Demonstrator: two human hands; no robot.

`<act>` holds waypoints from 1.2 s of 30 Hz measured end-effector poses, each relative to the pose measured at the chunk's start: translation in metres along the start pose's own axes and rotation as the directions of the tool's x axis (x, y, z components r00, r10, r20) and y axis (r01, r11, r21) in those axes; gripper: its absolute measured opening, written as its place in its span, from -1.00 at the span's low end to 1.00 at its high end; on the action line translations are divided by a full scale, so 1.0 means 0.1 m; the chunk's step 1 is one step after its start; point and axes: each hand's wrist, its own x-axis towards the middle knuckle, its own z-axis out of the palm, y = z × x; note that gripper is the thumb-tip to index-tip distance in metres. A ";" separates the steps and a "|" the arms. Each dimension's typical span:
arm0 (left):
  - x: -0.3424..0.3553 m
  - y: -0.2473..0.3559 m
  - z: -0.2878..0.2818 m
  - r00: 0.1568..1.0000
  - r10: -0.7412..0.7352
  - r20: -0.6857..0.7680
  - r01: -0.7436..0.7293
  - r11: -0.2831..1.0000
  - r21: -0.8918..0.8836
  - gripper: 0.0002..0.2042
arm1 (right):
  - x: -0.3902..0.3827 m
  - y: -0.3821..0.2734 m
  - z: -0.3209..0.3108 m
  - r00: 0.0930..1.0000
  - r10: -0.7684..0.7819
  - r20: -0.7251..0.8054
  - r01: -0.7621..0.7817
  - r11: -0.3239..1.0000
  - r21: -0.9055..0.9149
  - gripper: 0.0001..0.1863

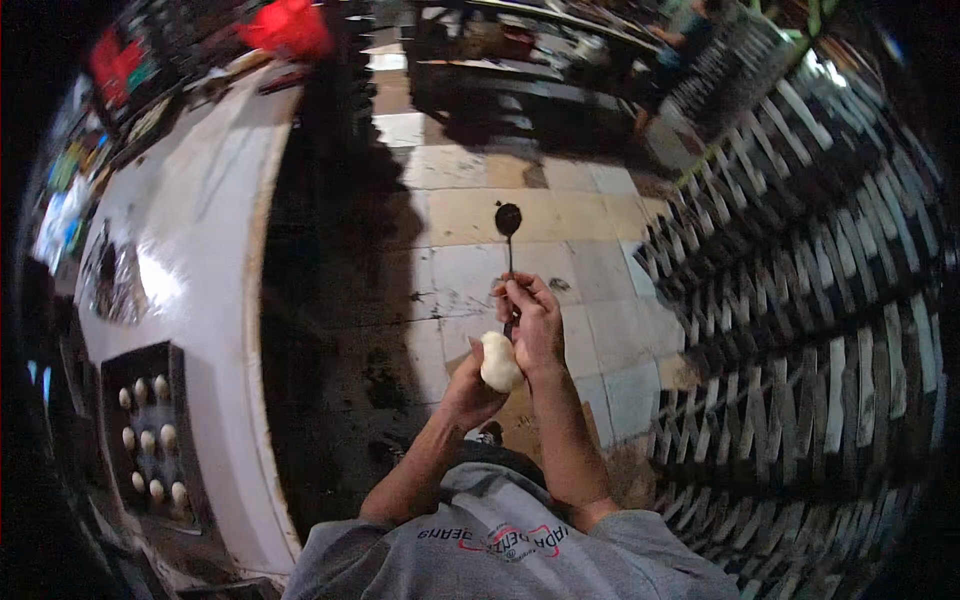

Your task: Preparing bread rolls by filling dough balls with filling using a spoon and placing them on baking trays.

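A lump of pale dough (501, 364) rests in my left hand (472, 392), the fingers and thumb curled round it. Just ahead of it, my right hand (531, 312) grips the thin handle of a long spoon (510, 250). The spoon's dark round end (508, 219) points away from me; whether dark filling covers it I cannot make out. The lower end of the handle comes down close to the dough, and my right wrist is beside the lump.
At left runs a long white table (225, 330) bearing a dark tray (188, 380) of several pale dough balls and a shiny plastic bag (115, 275). Slatted racks (800, 350) line the right side. Pale floor tiles (480, 205) lie below. Far off, a person (680, 45) is near a bench.
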 end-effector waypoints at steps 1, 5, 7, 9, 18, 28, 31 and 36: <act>0.21 -0.15 0.01 0.973 -0.105 0.203 0.149 0.965 -0.215 -0.39 | 0.01 -0.18 -0.26 0.992 -0.039 -0.122 0.038 0.999 -0.012 -0.91; 0.54 -0.56 0.26 0.998 0.025 0.056 -0.024 1.000 -0.020 -0.43 | 0.05 -0.28 -1.00 0.967 -0.183 -0.178 0.188 0.982 0.011 -0.91; 0.54 -0.54 0.34 0.985 0.138 0.102 -0.162 0.942 0.295 -0.49 | -0.02 -0.27 -1.15 0.961 -0.146 -0.236 0.101 0.976 -0.193 -0.88; 0.69 -0.60 0.23 0.976 0.219 -0.006 -0.196 0.887 0.418 -0.59 | -0.10 -0.29 -1.13 0.927 -0.101 -0.361 0.032 0.981 -0.192 -0.80; 0.39 -0.33 0.20 0.949 0.290 0.126 -0.311 0.784 0.538 -0.62 | 0.19 0.35 -0.81 0.935 -0.163 -0.316 0.072 0.957 -0.280 -0.81; 0.14 1.37 -0.53 0.830 0.532 0.164 -0.548 0.833 0.071 -0.59 | 0.60 1.07 1.13 0.991 0.135 -0.021 -0.137 0.983 -0.120 -0.83; -0.08 1.86 -0.64 0.819 0.563 0.106 -0.570 0.821 0.040 -0.60 | 0.67 1.31 1.75 0.979 0.175 0.102 -0.153 0.969 -0.194 -0.85; -0.44 2.78 -0.84 0.689 0.713 0.130 -0.698 0.701 -0.145 -0.62 | 0.89 1.69 2.90 0.902 0.249 0.353 -0.144 0.944 -0.298 -0.90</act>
